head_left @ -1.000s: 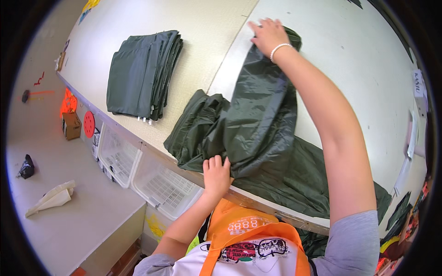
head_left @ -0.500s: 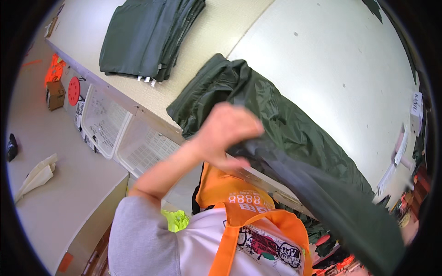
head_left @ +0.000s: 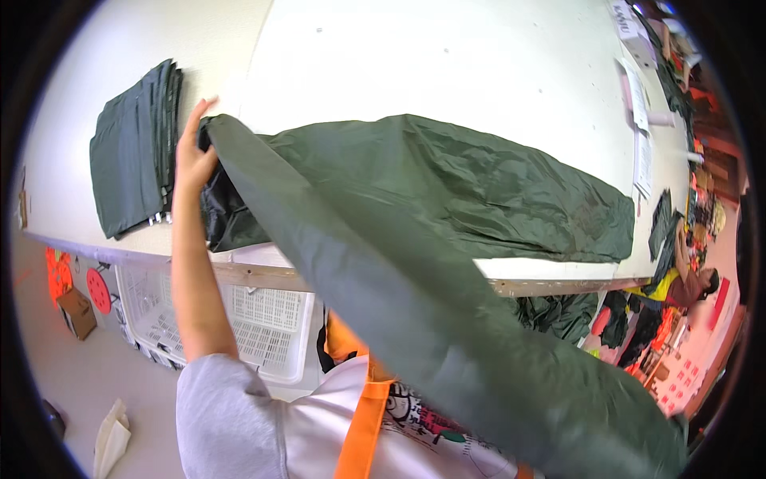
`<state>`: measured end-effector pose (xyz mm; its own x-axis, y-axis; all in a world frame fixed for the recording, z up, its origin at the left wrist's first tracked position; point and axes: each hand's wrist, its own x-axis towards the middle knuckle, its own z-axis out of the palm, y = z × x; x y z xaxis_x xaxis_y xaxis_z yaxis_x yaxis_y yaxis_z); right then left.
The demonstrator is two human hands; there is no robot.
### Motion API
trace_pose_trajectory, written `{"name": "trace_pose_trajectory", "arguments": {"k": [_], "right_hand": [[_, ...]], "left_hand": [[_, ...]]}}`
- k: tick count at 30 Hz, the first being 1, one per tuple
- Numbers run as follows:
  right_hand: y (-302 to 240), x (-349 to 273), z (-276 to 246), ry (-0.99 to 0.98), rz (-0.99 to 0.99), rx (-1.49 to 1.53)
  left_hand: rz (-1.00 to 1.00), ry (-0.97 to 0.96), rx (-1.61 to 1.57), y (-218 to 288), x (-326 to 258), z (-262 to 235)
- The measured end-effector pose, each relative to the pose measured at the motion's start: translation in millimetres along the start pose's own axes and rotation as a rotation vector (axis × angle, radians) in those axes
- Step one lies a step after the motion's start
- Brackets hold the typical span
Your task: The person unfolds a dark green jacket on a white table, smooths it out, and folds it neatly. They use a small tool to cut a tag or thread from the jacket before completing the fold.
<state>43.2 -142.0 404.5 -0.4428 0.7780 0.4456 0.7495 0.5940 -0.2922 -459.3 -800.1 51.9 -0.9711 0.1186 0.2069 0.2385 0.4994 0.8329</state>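
Observation:
A long dark green garment point(head_left: 511, 188), shiny and creased, lies across the table with its narrow end to the right. One long flap of it point(head_left: 343, 247) is raised and stretches slantwise from the left end down toward the lower right, in front of my body. At the left end my left hand point(head_left: 194, 160) touches the garment's edge, thumb and fingers spread apart around the cloth's corner. Just left of that hand lies a stack of folded dark green garments point(head_left: 132, 156) with small white tags. My right hand does not show; the raised flap fills the lower right.
White plastic baskets point(head_left: 267, 319) stand under the pale table point(head_left: 359, 64). Papers point(head_left: 641, 160) and a white box point(head_left: 632, 32) lie at the table's right end. Another person point(head_left: 690, 287) is at the far right. A brown carton point(head_left: 77, 313) sits on the floor at left.
My view has turned, so the table edge now runs nearly level. My left hand has moved to the garment's left end. The raised flap now reaches from there across my front.

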Motion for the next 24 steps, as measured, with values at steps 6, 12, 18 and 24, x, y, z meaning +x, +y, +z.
{"name": "trace_pose_trajectory", "arguments": {"k": [6,12,18,24], "right_hand": [[82,137,163,-0.105,-0.388,-0.017],[0,82,391,-0.682,-0.06,0.118],[-89,33,336,-0.417,-0.433,0.297],[-62,-17,418,-0.597,-0.778,-0.177]], "left_hand": [[-0.307,-0.189,0.607,-19,24,-18],[-0.052,-0.009,0.778,109,-20,108],[-0.074,0.011,0.885,129,-89,156],[-0.159,-0.108,0.947,55,-79,188]]}}
